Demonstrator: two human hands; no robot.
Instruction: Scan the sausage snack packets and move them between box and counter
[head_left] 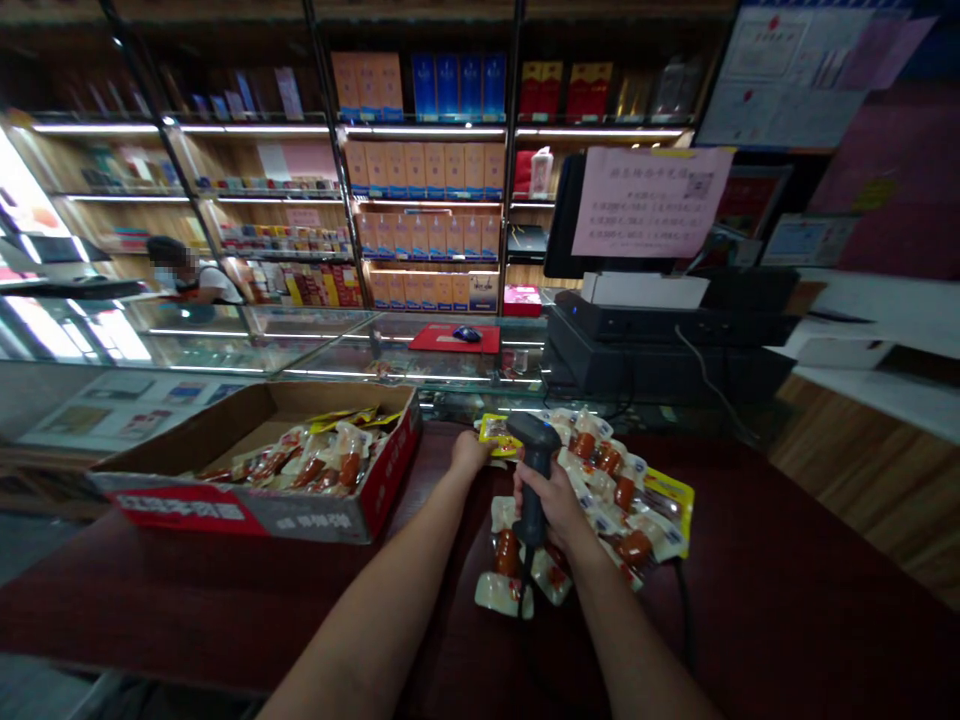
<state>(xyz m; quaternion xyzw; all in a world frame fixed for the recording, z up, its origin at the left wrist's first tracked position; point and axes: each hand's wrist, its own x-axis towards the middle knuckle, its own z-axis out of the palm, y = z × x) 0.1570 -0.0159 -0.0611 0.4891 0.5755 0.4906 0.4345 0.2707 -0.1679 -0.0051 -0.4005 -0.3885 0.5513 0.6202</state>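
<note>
My right hand [551, 490] is wrapped round the grip of a black barcode scanner [532, 505], its head tilted up and away from me. Just to the left, my left hand [471, 455] grips the near edge of a yellow snack packet [498, 432], which lies in front of the scanner head. Around and under the scanner are several vacuum-packed sausages [506, 552], loosely heaped on the dark red table. Another yellow packet [675, 500] lies at the right of the heap. The scanner's cable hangs down between my forearms.
A red and white cardboard box [255, 510] with more packets stands at the left. Behind the table runs a glass counter [352, 340] with a mouse [467, 333] on a red mat. A monitor [564, 220] stands at the right. A person [199, 280] is beyond the counter.
</note>
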